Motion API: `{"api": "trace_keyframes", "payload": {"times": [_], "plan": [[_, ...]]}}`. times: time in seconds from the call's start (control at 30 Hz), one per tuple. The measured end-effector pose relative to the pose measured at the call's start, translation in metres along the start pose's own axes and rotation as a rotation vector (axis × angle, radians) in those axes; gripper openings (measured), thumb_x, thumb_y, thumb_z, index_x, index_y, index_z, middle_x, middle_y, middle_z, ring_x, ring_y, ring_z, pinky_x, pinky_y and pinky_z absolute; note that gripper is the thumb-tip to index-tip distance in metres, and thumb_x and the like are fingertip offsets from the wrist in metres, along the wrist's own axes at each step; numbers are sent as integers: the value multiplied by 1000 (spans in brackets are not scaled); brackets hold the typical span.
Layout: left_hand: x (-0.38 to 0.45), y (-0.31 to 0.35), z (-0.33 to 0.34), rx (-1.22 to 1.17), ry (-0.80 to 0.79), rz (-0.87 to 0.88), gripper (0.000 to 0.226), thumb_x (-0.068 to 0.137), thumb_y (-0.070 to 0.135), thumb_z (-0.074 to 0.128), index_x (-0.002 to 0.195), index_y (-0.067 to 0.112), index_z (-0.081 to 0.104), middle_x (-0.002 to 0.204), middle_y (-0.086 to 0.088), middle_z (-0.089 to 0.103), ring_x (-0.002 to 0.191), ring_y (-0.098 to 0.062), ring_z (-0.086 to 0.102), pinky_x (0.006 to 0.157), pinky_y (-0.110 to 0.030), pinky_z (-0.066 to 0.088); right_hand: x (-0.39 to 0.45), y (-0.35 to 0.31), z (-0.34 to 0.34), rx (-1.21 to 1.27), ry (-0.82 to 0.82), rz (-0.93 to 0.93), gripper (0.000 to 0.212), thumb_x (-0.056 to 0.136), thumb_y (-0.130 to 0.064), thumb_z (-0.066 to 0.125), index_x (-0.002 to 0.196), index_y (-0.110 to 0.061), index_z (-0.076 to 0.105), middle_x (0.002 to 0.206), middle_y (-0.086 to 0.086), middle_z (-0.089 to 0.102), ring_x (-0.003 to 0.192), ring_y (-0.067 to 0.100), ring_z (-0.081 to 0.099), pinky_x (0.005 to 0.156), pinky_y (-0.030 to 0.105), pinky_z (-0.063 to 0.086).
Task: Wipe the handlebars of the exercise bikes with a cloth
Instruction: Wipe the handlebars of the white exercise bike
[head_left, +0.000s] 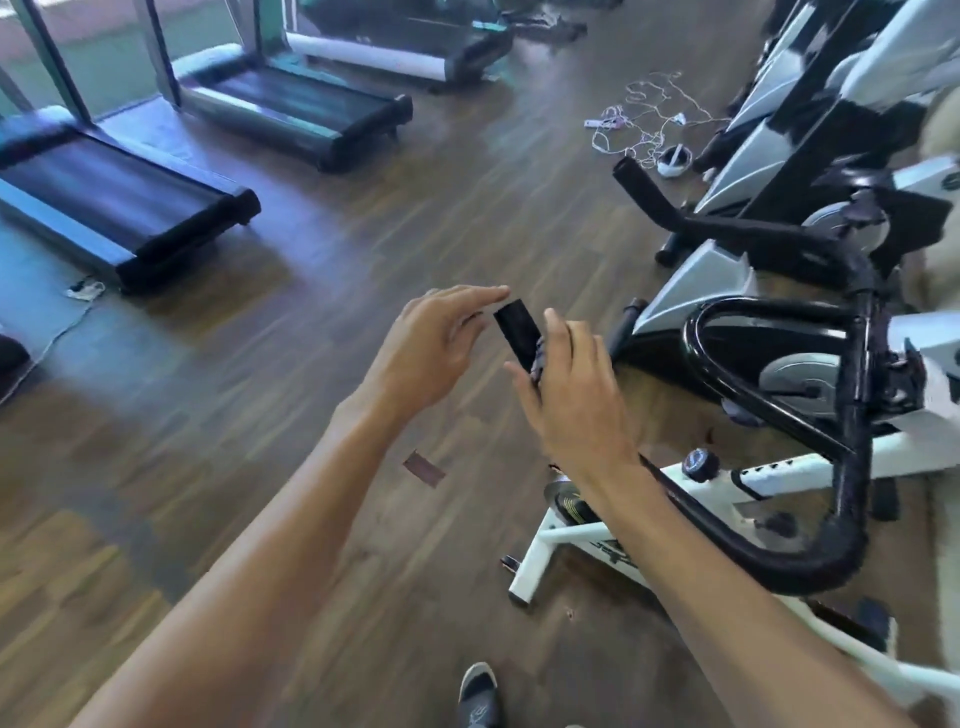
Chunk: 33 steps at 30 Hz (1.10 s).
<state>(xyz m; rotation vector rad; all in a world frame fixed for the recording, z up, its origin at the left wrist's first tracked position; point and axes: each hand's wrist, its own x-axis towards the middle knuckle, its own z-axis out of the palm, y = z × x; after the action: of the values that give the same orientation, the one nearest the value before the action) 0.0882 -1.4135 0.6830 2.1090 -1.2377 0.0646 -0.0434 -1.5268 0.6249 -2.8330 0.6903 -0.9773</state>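
R hand (571, 384) pinches a dark cloth (539, 358) against the handlebar end (517, 330), L hand (441, 343) loose, unclenched; cloth prob. soft, light, bar stiff—wrap fingers round grip.

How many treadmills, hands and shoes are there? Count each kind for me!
Treadmills: 3
Hands: 2, the left hand open and the right hand gripping the handlebar
Shoes: 1
Total: 6
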Motion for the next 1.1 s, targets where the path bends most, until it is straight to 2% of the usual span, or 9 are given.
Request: {"api": "trace_keyframes", "payload": {"times": [0.1, 0.3, 0.5, 0.57, 0.67, 0.77, 0.87, 1.0, 1.1], "plan": [[13, -9, -4, -105, -12, 18, 30, 98, 9, 62, 123, 22, 73, 117, 6, 74, 101, -6, 65, 87, -10, 45, 24, -15, 7, -5, 55, 21, 65, 101, -44, 53, 142, 7, 48, 121, 20, 60, 102, 36, 61, 92, 45, 53], [30, -13, -9, -172, -151, 96, 29, 98, 7, 62, 120, 22, 75, 112, 9, 76, 103, 0, 67, 92, -14, 49, -4, -17, 8, -137, 75, 120, 68, 102, -43, 57, 144, 9, 46, 129, 23, 58, 114, 34, 61, 93, 42, 56], [45, -20, -25, -149, -428, 121, 34, 100, 18, 63, 129, 33, 69, 118, 14, 74, 109, -5, 69, 102, -32, 51, -1, -24, 10, -187, 81, 147, 74, 102, -47, 54, 148, 8, 40, 131, 22, 56, 113, 32, 59, 93, 41, 55], [57, -29, -29, -188, -491, 152, 33, 97, 19, 68, 126, 35, 70, 111, 12, 76, 104, -7, 72, 99, -29, 53, 18, -35, 15, -202, 152, 168, 70, 103, -47, 53, 146, 7, 44, 128, 19, 59, 110, 29, 59, 91, 38, 55], [77, -39, -29, -324, -564, 200, 27, 92, 14, 73, 116, 26, 75, 104, 14, 77, 100, 5, 70, 91, -12, 51, 29, -42, 25, -206, 264, 163, 67, 106, -49, 46, 142, 8, 50, 127, 21, 62, 108, 31, 62, 90, 39, 55], [94, -46, -22, -421, -651, 249, 24, 86, 12, 78, 110, 19, 79, 101, 10, 78, 101, 2, 71, 90, -9, 49, 5, -34, 29, -295, 268, 175, 75, 106, -54, 34, 139, 11, 51, 126, 25, 61, 108, 37, 63, 91, 44, 56], [104, -51, -12, -499, -646, 285, 23, 83, 8, 80, 100, 24, 78, 84, 23, 75, 87, 8, 71, 80, -4, 47, -7, -39, 31, -319, 295, 299, 82, 104, -59, 26, 139, 12, 51, 126, 25, 60, 110, 38, 62, 94, 43, 54], [108, -57, -7, -649, -727, 334, 25, 84, 0, 78, 103, 17, 76, 74, 25, 73, 78, 7, 69, 70, -6, 50, 42, -70, 43, -258, 432, 419, 86, 102, -59, 18, 138, 10, 52, 126, 23, 61, 107, 36, 61, 93, 44, 53], [111, -65, -5, -686, -765, 381, 24, 85, 6, 78, 104, 21, 77, 81, 24, 75, 84, 0, 67, 75, -16, 56, 42, -75, 47, -268, 474, 456, 81, 103, -56, 21, 136, 9, 53, 125, 22, 62, 106, 35, 61, 92, 43, 53]]}}
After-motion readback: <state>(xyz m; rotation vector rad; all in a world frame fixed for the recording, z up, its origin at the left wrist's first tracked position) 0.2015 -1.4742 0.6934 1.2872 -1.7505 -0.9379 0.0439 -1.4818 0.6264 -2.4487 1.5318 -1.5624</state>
